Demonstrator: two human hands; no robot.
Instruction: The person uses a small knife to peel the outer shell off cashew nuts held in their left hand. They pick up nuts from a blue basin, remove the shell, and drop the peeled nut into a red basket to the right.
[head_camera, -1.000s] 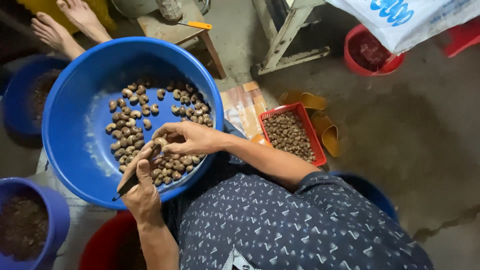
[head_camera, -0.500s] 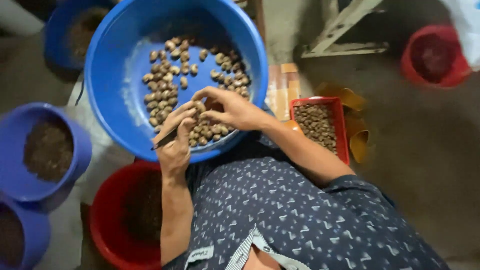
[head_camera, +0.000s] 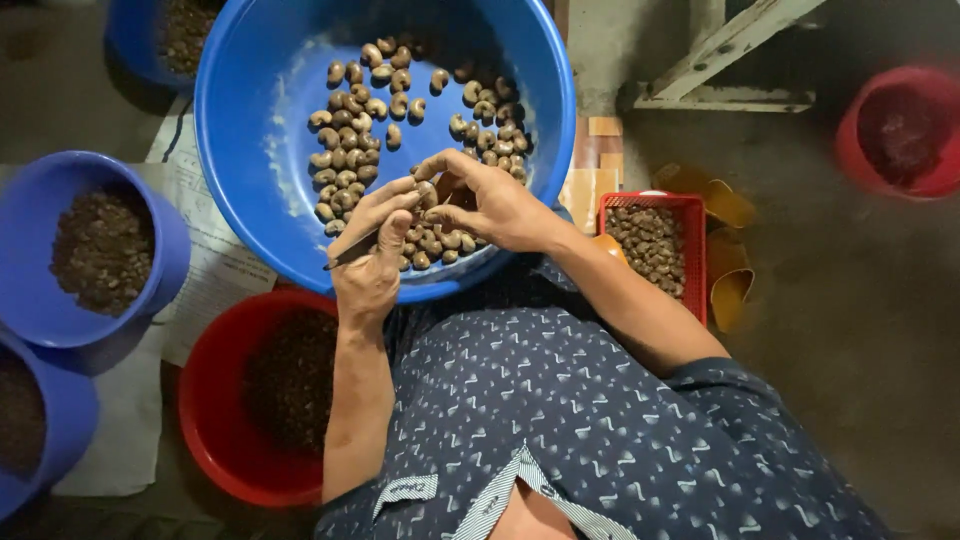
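A large blue basin (head_camera: 260, 150) holds several brown cashew nuts (head_camera: 350, 150) over its bottom. My left hand (head_camera: 372, 262) is over the basin's near rim and grips a small dark pointed tool (head_camera: 350, 253). My right hand (head_camera: 490, 205) meets it from the right, its fingertips pinched on one cashew nut (head_camera: 427, 195) at the tool's tip. Both hands hover just above the nuts at the near side of the basin.
A red bucket (head_camera: 215, 420) with dark shells stands below the basin by my left forearm. Blue buckets (head_camera: 165, 250) with brown bits are at the left. A small red basket (head_camera: 690, 215) of kernels sits right of my right arm. Another red bucket (head_camera: 860, 110) is far right.
The view has shifted, so the basin sits higher in the frame. My right hand lifted from the nuts and joined my left hand, which still holds the tool.
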